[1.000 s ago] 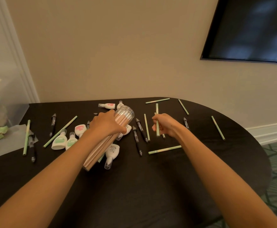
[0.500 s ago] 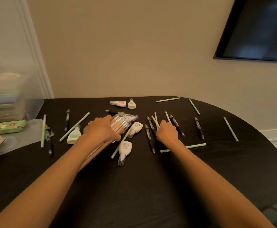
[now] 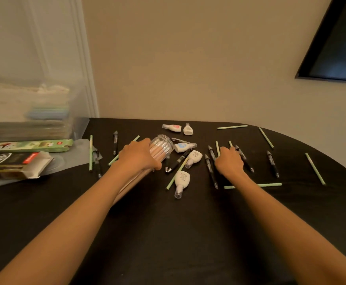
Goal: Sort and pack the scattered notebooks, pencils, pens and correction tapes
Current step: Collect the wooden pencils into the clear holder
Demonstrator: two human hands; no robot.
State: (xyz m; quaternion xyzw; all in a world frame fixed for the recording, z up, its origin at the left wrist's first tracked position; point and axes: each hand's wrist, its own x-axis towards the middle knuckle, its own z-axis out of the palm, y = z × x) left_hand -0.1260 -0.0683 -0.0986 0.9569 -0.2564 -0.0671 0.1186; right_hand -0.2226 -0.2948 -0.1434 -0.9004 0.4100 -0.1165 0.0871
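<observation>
Gripping pencil tube point(image 3: 161, 148) w/ L hand point(image 3: 139, 156); R hand point(image 3: 229, 161) seemingly pinches pencils point(image 3: 217, 148).

Dim, warm light — left edge blurred, wide-angle distortion.

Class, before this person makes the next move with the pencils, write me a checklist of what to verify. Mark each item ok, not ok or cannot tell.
1. Left hand grips the clear tube of pink pencils: ok.
2. Tube's mouth open to take more: cannot tell; its far end is not sharp enough.
3. Right hand holds a green pencil: cannot tell; its fingers curl over two of them beside a black pen.
4. Space between the hands free: not ok; correction tapes and another pen lie there.
5. All green pencils gathered: not ok; several lie scattered across the black table.
</observation>
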